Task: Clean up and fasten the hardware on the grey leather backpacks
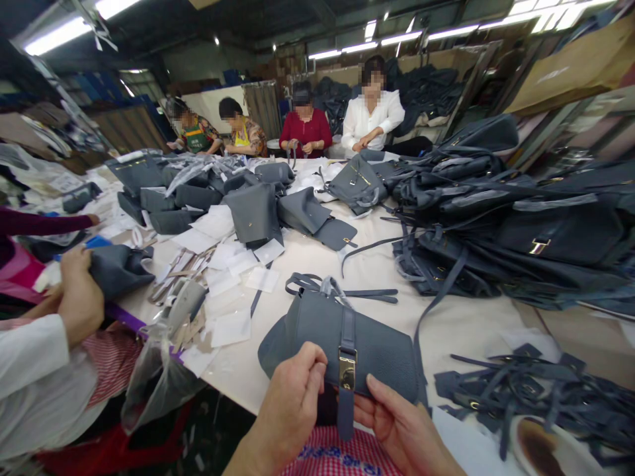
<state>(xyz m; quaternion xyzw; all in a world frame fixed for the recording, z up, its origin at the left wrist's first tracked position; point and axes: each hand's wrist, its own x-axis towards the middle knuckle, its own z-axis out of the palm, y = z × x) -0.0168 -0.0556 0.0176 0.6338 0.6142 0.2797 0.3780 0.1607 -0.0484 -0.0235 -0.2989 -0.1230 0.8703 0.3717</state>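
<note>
A dark blue-grey handbag [297,330] lies in front of me at the table's near edge, its flap facing up. Down the middle of the flap runs a strap [348,327] with a shiny gold buckle [346,370], and the strap's end hangs over the front. Just left of the buckle, my left hand [297,387] is closed on the flap's front edge with curled fingers. On the other side, my right hand [397,420] pinches the edge, thumb on top and fingers underneath. The inside of the bag is hidden.
Piled bags [560,225] stand at the right, above a heap of loose straps [526,390] and a round container [540,449]. More bags [253,211] and white paper sheets [231,328] cover the left. A co-worker's hand [82,297] holds a bag; several people sit across the table [377,264].
</note>
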